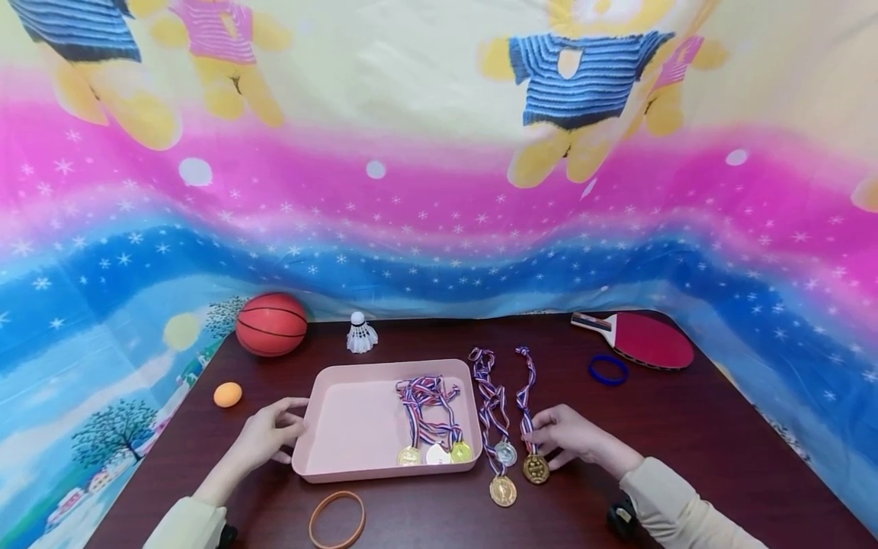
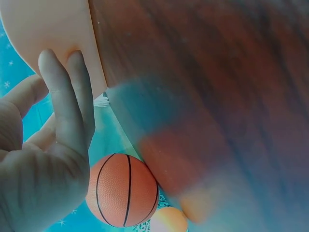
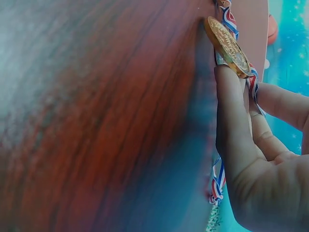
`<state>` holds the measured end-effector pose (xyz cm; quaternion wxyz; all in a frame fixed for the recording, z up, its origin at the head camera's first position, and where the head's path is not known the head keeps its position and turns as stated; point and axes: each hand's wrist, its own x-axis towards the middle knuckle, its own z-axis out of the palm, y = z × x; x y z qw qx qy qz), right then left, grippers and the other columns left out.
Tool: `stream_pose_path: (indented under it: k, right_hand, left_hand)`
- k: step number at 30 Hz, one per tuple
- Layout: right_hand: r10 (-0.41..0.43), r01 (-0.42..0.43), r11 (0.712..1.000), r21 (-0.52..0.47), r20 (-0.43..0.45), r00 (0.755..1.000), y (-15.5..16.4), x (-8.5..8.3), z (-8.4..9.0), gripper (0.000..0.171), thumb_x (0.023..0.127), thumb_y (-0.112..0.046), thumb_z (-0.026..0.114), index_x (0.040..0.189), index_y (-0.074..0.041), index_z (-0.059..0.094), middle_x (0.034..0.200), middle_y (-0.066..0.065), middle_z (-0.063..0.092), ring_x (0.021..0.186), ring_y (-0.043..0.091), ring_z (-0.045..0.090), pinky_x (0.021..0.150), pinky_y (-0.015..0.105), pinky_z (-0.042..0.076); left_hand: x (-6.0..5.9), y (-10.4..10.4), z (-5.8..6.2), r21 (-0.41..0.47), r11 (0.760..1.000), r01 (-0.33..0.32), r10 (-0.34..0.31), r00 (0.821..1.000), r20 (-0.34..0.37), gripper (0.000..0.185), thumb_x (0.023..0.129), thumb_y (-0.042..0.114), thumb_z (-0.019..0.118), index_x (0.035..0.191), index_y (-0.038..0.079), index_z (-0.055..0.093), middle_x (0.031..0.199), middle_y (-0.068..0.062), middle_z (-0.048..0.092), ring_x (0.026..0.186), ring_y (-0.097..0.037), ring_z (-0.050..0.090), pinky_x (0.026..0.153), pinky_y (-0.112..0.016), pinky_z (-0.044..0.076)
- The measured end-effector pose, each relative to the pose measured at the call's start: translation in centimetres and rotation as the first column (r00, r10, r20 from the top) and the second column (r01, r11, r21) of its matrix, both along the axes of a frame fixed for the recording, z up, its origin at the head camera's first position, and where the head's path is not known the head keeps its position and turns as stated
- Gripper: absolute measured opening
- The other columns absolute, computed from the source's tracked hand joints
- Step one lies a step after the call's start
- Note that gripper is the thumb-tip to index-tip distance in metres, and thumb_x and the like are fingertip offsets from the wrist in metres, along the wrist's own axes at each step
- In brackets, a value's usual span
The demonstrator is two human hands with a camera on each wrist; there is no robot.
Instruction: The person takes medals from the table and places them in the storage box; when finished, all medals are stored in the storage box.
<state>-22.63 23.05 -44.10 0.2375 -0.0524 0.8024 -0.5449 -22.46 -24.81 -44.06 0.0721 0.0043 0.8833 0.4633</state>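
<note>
A pink tray (image 1: 350,419) sits mid-table holding three medals (image 1: 435,454) on striped ribbons. My left hand (image 1: 283,431) touches the tray's left wall; in the left wrist view its fingers (image 2: 65,101) lie straight against the tray (image 2: 48,29). To the right of the tray lie a silver medal (image 1: 505,453) and a gold medal (image 1: 503,490). My right hand (image 1: 542,442) pinches the ribbon just above a third, gold medal (image 1: 536,468). In the right wrist view that medal (image 3: 228,44) is tilted up at my fingertips (image 3: 227,82).
A basketball (image 1: 271,324), shuttlecock (image 1: 360,333) and small orange ball (image 1: 227,394) lie at the back left. A red paddle (image 1: 645,339) and blue wristband (image 1: 607,370) are back right. An orange wristband (image 1: 336,520) lies near the front edge. A patterned cloth hangs behind.
</note>
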Motion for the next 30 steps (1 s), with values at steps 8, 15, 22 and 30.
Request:
stream_pose_path:
  k: [8, 15, 22, 30]
  right_hand:
    - [0.005, -0.005, 1.000, -0.008, 0.004, 1.000, 0.1, -0.1, -0.9, 0.015, 0.088, -0.014, 0.064, 0.086, 0.000, 0.060, 0.088, 0.004, 0.071, 0.068, 0.013, 0.063, 0.051, 0.028, 0.056]
    - [-0.002, 0.002, 0.999, -0.034, 0.015, 1.000, 0.1, -0.1, -0.5, 0.013, 0.088, -0.014, 0.064, 0.085, -0.002, 0.059, 0.088, 0.003, 0.070, 0.069, 0.014, 0.063, 0.054, 0.030, 0.057]
    - [-0.018, 0.019, 0.998, -0.060, 0.015, 1.000, 0.2, -0.4, 0.1, 0.012, 0.089, -0.014, 0.063, 0.082, -0.007, 0.056, 0.090, 0.002, 0.070, 0.070, 0.013, 0.062, 0.054, 0.027, 0.057]
    - [-0.014, 0.015, 0.997, -0.071, 0.024, 1.000, 0.2, -0.4, 0.1, 0.010, 0.090, -0.014, 0.062, 0.084, -0.007, 0.057, 0.089, 0.000, 0.069, 0.070, 0.013, 0.061, 0.054, 0.027, 0.057]
  left_hand:
    - [0.0, 0.0, -0.1, -0.001, 1.000, -0.012, 0.012, 1.000, -0.011, 0.049, 0.090, 0.008, 0.060, 0.136, 0.000, 0.046, 0.101, -0.017, 0.066, 0.069, -0.020, 0.067, 0.055, -0.036, 0.059]
    - [-0.2, 0.1, -0.2, 0.003, 1.000, -0.016, 0.016, 1.000, -0.014, 0.049, 0.090, 0.008, 0.060, 0.136, 0.000, 0.047, 0.103, -0.018, 0.065, 0.070, -0.020, 0.066, 0.055, -0.036, 0.059]
    - [-0.2, 0.0, -0.3, -0.002, 1.000, -0.013, 0.013, 1.000, -0.014, 0.048, 0.090, 0.007, 0.061, 0.135, -0.001, 0.048, 0.107, -0.022, 0.065, 0.074, -0.020, 0.067, 0.054, -0.036, 0.058]
    - [-0.2, 0.0, -0.1, 0.000, 1.000, -0.005, 0.005, 1.000, -0.015, 0.049, 0.091, 0.008, 0.061, 0.136, -0.001, 0.047, 0.108, -0.023, 0.064, 0.075, -0.020, 0.067, 0.055, -0.036, 0.058]
